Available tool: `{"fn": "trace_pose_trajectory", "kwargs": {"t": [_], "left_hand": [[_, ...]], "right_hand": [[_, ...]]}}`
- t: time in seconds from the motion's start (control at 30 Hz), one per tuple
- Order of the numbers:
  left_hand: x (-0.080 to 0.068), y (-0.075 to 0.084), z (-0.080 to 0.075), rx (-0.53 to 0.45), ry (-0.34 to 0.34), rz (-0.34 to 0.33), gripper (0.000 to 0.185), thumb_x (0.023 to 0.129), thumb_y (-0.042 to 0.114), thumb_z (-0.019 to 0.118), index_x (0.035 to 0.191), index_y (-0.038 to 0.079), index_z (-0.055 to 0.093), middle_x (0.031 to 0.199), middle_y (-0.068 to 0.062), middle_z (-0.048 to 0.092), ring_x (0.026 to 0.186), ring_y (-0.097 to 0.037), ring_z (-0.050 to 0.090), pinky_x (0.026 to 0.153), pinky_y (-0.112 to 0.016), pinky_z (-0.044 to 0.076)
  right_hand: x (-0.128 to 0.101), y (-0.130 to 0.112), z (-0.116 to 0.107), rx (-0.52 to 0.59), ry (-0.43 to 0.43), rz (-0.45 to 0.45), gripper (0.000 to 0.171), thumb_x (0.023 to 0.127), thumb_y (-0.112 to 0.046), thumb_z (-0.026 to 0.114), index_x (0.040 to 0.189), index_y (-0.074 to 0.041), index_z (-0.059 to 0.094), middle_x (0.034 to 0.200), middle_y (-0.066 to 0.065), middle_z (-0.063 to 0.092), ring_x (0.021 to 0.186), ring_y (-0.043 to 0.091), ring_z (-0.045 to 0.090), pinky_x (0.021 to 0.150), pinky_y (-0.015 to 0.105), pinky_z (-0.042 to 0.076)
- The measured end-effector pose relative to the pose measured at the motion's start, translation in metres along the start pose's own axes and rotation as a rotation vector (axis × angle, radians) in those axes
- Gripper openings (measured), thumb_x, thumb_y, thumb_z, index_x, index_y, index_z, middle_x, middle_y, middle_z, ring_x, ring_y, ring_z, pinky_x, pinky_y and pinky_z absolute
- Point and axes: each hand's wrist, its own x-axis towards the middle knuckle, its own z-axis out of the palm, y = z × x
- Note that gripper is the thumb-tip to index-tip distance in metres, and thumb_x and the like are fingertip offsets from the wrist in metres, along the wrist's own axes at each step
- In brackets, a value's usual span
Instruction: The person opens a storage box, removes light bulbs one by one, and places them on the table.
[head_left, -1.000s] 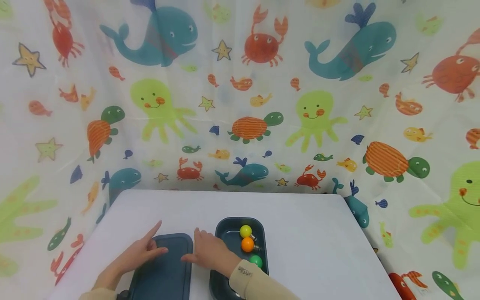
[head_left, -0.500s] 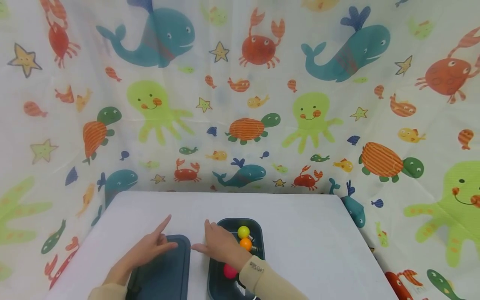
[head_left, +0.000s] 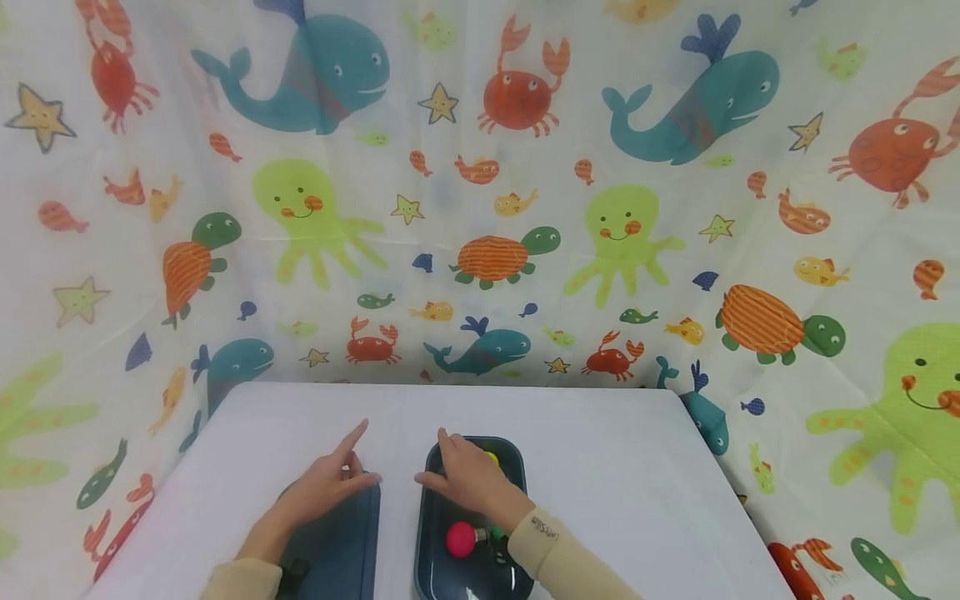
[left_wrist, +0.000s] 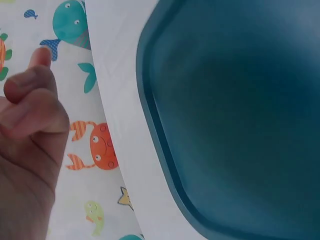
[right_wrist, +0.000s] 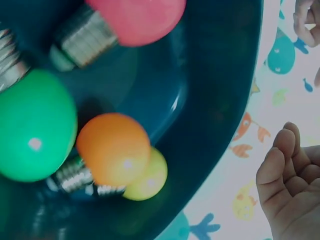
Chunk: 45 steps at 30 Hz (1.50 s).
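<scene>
My left hand (head_left: 330, 487) hovers over the shallow dark blue tray (head_left: 341, 554), its index finger and thumb extended and the others bent in. Nothing is in it. My right hand (head_left: 472, 475) is over the far part of the deeper dark tray (head_left: 444, 575), also with nothing in its grasp. Inside that tray lie a pink-red light bulb (head_left: 461, 540), a green bulb (right_wrist: 35, 125), an orange bulb (right_wrist: 114, 149) and a yellow bulb (right_wrist: 152, 177). From the head view, my right hand and wrist hide the orange bulb and most of the green and yellow ones.
Both trays stand side by side on a white table (head_left: 600, 483), with a narrow strip between them. A curtain (head_left: 480, 150) printed with sea animals hangs behind the table and along its sides.
Both hands have shifted right and slightly away from me. My right hand has passed farther over the deeper tray, uncovering the pink-red bulb and covering the orange one. The bulbs appear to stay put.
</scene>
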Motion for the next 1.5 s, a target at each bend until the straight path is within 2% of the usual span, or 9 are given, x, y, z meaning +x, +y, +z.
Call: {"fn": "trace_pose_trajectory", "kwargs": {"t": [0.23, 0.5, 0.67, 0.77, 1.0, 1.23, 1.5], "left_hand": [[0.01, 0.007, 0.015, -0.012, -0.015, 0.028, 0.092, 0.087, 0.044, 0.071, 0.156, 0.01, 0.02, 0.08, 0.003, 0.051, 0.062, -0.008, 0.05, 0.058, -0.024, 0.044], [0.019, 0.017, 0.032, -0.026, -0.055, -0.007, 0.09, 0.088, 0.042, 0.071, 0.156, 0.014, 0.02, 0.08, 0.003, 0.052, 0.06, -0.01, 0.049, 0.057, -0.025, 0.043], [0.024, 0.021, 0.04, -0.051, -0.088, 0.015, 0.089, 0.088, 0.044, 0.069, 0.156, 0.013, 0.02, 0.08, 0.003, 0.052, 0.06, -0.011, 0.048, 0.056, -0.026, 0.043], [0.027, 0.022, 0.045, -0.068, -0.108, 0.012, 0.089, 0.089, 0.044, 0.068, 0.157, 0.014, 0.02, 0.08, 0.002, 0.052, 0.06, -0.012, 0.049, 0.055, -0.027, 0.042], [0.03, 0.023, 0.057, -0.055, -0.137, -0.042, 0.088, 0.089, 0.044, 0.069, 0.157, 0.018, 0.019, 0.079, 0.002, 0.053, 0.061, -0.013, 0.051, 0.056, -0.027, 0.042], [0.031, 0.025, 0.067, -0.06, -0.146, -0.018, 0.09, 0.089, 0.043, 0.069, 0.157, 0.016, 0.019, 0.079, 0.002, 0.053, 0.061, -0.012, 0.05, 0.055, -0.027, 0.041], [0.036, 0.023, 0.08, -0.072, -0.165, -0.03, 0.09, 0.089, 0.042, 0.069, 0.157, 0.012, 0.019, 0.077, 0.001, 0.052, 0.06, -0.012, 0.048, 0.054, -0.027, 0.039]], "right_hand": [[-0.007, 0.017, -0.005, 0.025, 0.01, 0.001, 0.08, 0.093, -0.056, 0.056, 0.147, 0.001, 0.039, 0.139, 0.017, 0.053, 0.128, 0.027, 0.051, 0.1, 0.039, 0.044], [-0.013, 0.033, -0.008, 0.034, -0.005, -0.011, 0.08, 0.093, -0.055, 0.057, 0.148, 0.0, 0.037, 0.142, 0.016, 0.051, 0.131, 0.028, 0.049, 0.102, 0.04, 0.042], [-0.017, 0.039, -0.008, 0.033, -0.016, -0.017, 0.079, 0.093, -0.055, 0.057, 0.148, -0.001, 0.038, 0.142, 0.016, 0.051, 0.129, 0.027, 0.05, 0.101, 0.04, 0.042], [-0.019, 0.042, -0.007, 0.025, -0.022, -0.035, 0.079, 0.093, -0.053, 0.058, 0.148, 0.0, 0.039, 0.137, 0.015, 0.054, 0.124, 0.025, 0.055, 0.099, 0.038, 0.045], [-0.023, 0.049, -0.004, 0.003, -0.038, -0.076, 0.079, 0.092, -0.053, 0.061, 0.146, 0.0, 0.041, 0.12, 0.011, 0.061, 0.104, 0.017, 0.062, 0.091, 0.032, 0.049], [-0.027, 0.054, -0.002, 0.006, -0.071, -0.083, 0.078, 0.09, -0.052, 0.063, 0.145, 0.0, 0.043, 0.124, 0.012, 0.06, 0.106, 0.018, 0.062, 0.091, 0.032, 0.05], [-0.031, 0.06, 0.002, 0.006, -0.159, -0.07, 0.077, 0.087, -0.057, 0.063, 0.143, -0.006, 0.049, 0.122, 0.007, 0.059, 0.096, 0.012, 0.058, 0.09, 0.03, 0.05]]}}
